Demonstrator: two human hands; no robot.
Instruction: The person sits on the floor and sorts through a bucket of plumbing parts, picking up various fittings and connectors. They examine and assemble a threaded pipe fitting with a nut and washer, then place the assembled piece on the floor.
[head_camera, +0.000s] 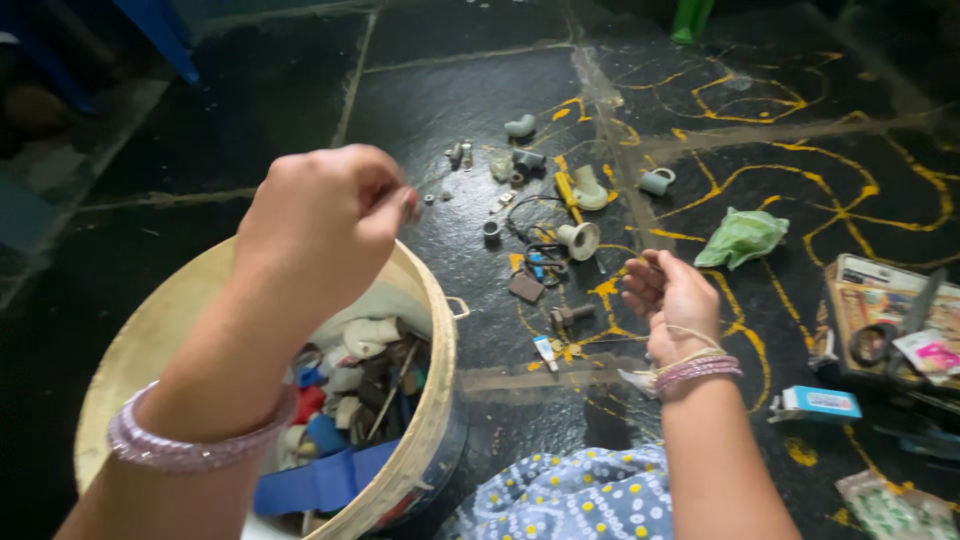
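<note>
Left hand (325, 215) is up over the bucket (150, 330), fingers pinched shut on something too small to make out. Right hand (668, 295) hovers above the dark floor (250, 110), fingers curled around a small dark piece I cannot identify. The bucket holds plenty of pipe fittings (365, 335), while a good scatter of fittings (585, 190) lies on the floor beyond, near a green bag (742, 236). By the look of it, the sorting is partway through.
</note>
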